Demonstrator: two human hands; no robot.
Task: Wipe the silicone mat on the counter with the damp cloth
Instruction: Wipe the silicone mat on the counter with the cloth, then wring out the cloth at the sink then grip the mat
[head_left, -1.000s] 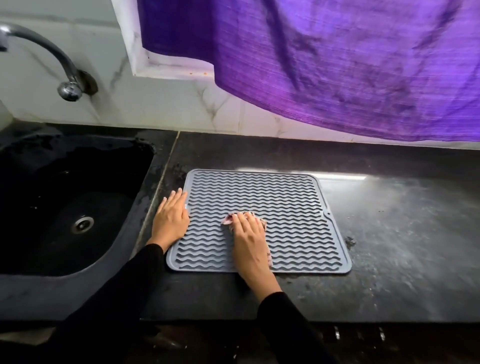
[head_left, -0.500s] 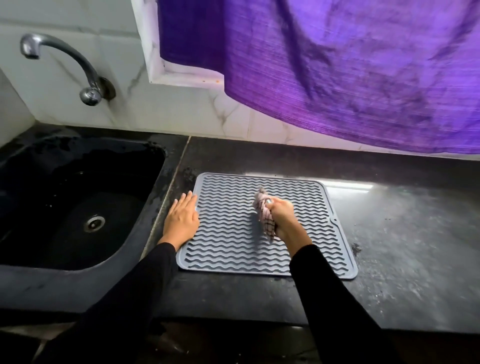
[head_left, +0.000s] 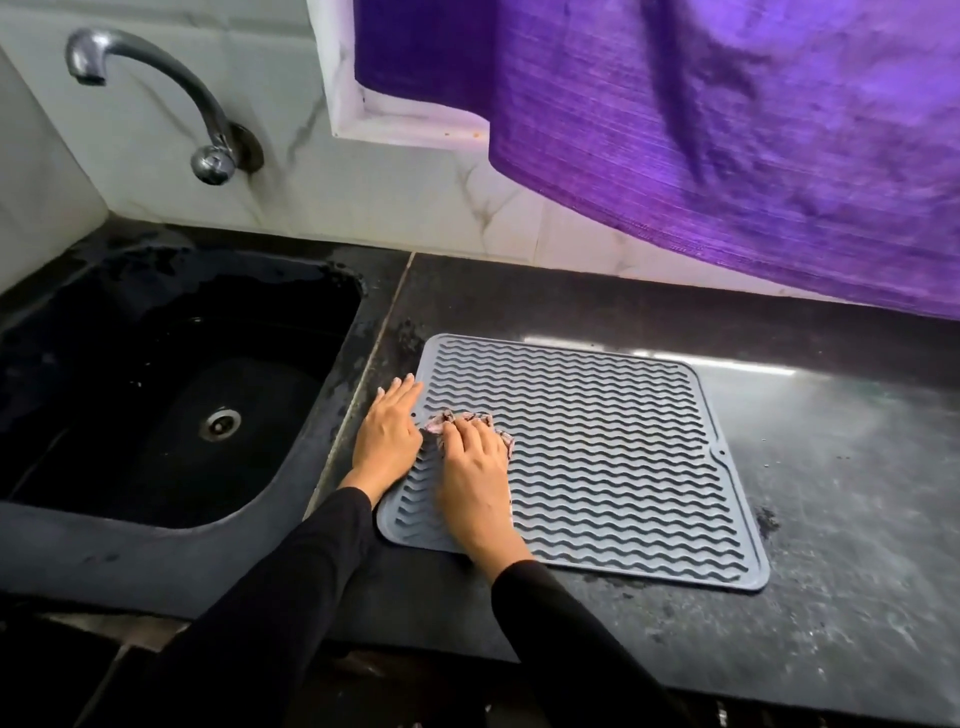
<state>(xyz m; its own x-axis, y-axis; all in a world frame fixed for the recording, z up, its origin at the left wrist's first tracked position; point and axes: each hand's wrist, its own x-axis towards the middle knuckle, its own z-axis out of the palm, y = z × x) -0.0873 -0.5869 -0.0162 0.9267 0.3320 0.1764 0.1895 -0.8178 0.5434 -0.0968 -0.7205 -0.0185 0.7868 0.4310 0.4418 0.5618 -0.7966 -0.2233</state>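
A grey silicone mat (head_left: 613, 457) with wavy ridges lies flat on the black counter (head_left: 841, 519), just right of the sink. My right hand (head_left: 475, 478) presses a small crumpled pinkish checked cloth (head_left: 467, 420) onto the mat's left part; most of the cloth is hidden under the fingers. My left hand (head_left: 389, 436) lies flat, fingers together, on the mat's left edge and the counter beside it, touching my right hand.
A black sink (head_left: 171, 395) with a metal drain sits left of the mat, under a chrome tap (head_left: 202, 124) on the white tiled wall. A purple curtain (head_left: 727, 145) hangs over the counter's back. A dark speck patch (head_left: 766, 519) lies right of the mat.
My right hand has slid with the cloth from the mat's middle back to its left side, next to my left hand. The left hand has stayed on the mat's edge.
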